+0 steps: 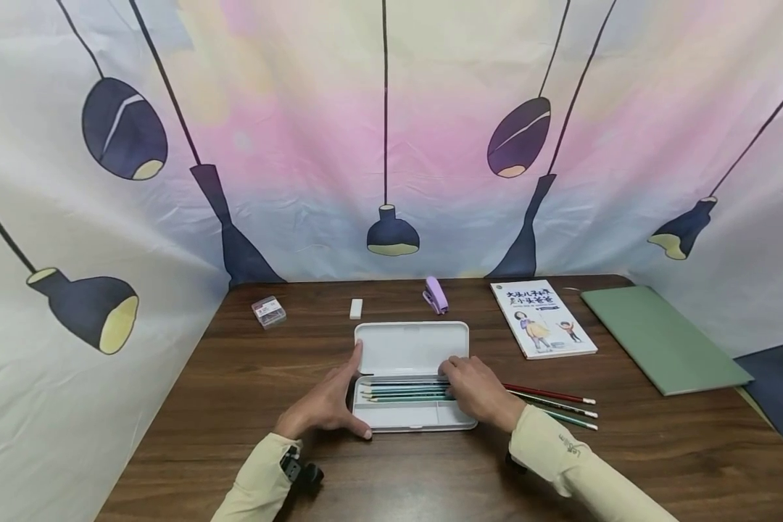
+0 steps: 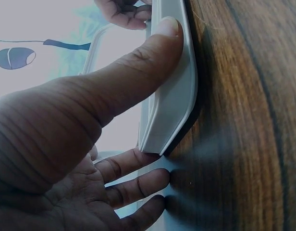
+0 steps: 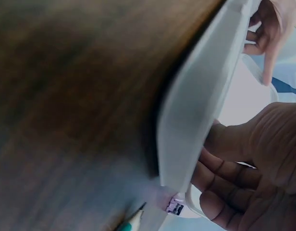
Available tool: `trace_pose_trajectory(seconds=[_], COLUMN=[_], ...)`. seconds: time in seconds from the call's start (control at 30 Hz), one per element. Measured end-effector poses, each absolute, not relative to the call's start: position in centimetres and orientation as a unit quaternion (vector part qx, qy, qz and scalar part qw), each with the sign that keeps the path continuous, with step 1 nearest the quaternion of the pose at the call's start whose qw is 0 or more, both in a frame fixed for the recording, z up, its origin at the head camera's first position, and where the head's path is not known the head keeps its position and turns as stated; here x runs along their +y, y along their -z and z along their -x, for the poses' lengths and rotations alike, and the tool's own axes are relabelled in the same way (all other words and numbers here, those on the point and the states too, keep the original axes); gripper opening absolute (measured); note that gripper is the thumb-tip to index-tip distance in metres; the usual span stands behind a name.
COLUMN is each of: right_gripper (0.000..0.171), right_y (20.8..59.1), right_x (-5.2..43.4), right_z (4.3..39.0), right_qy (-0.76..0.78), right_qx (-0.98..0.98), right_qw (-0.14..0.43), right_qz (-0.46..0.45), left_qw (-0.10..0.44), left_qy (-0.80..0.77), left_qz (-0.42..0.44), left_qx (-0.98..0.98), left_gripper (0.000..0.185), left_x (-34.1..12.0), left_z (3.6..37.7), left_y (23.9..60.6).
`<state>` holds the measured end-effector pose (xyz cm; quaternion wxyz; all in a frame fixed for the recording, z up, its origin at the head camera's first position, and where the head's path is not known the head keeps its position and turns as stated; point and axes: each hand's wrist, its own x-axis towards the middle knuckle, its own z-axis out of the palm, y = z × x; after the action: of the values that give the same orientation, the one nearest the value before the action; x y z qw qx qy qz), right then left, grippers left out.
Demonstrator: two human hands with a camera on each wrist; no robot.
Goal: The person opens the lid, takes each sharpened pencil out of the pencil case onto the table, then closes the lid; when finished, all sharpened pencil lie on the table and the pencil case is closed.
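A white pencil case [image 1: 391, 417] lies on the table with its lid [image 1: 411, 348] raised at the back. Several green and dark pencils [image 1: 398, 395] rest side by side in its rear compartment. My left hand [image 1: 329, 399] spans the case's left end, thumb pressed on the front wall in the left wrist view, other fingers extended behind the end. My right hand [image 1: 479, 391] reaches over the right end, fingers bent down into the case at the pencils' right ends. Those ends are hidden under the fingers, so I cannot tell whether it pinches a pencil.
Right of the case lie a red pencil [image 1: 554, 394], a dark pencil [image 1: 561, 407] and a green pencil [image 1: 574, 420]. Behind are a small clear box [image 1: 270, 312], a white eraser [image 1: 356, 309], a purple stapler [image 1: 436, 296], a book [image 1: 541, 319] and a green folder [image 1: 665, 337].
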<state>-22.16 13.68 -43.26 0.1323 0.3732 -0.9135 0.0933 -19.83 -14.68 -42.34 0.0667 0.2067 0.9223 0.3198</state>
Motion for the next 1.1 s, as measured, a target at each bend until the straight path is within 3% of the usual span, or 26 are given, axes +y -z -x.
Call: trace_pose_trajectory(seconds=[0.23,0.47,0.93,1.1], right_gripper=[0.021,0.009,0.025,0.02], right_y=[43.8,43.99,44.16,43.9], right_x=[13.48,13.39,13.62,13.89], right_z=[22.03,22.05,21.7,21.83], right_qy=[-0.091,-0.08,-0.096,-0.139], right_qx=[-0.904,-0.904,-0.908,-0.905], right_qw=[0.138,0.126,0.149,0.167], right_qz=[-0.393,-0.4,-0.379,-0.367], left_qw=[0.068,0.068,0.073,0.074], left_qy=[-0.315,-0.314,-0.313,-0.311], left_qz=[-0.203,-0.204,-0.196,-0.196], left_qx=[0.925,0.925,0.926,0.927], left_gripper=[0.139,0.14,0.14,0.139], left_x=[-14.68,-14.63,-14.49,-14.47], left_z=[19.89,19.99,19.9,19.82], left_y=[42.32,42.32,42.29,42.34])
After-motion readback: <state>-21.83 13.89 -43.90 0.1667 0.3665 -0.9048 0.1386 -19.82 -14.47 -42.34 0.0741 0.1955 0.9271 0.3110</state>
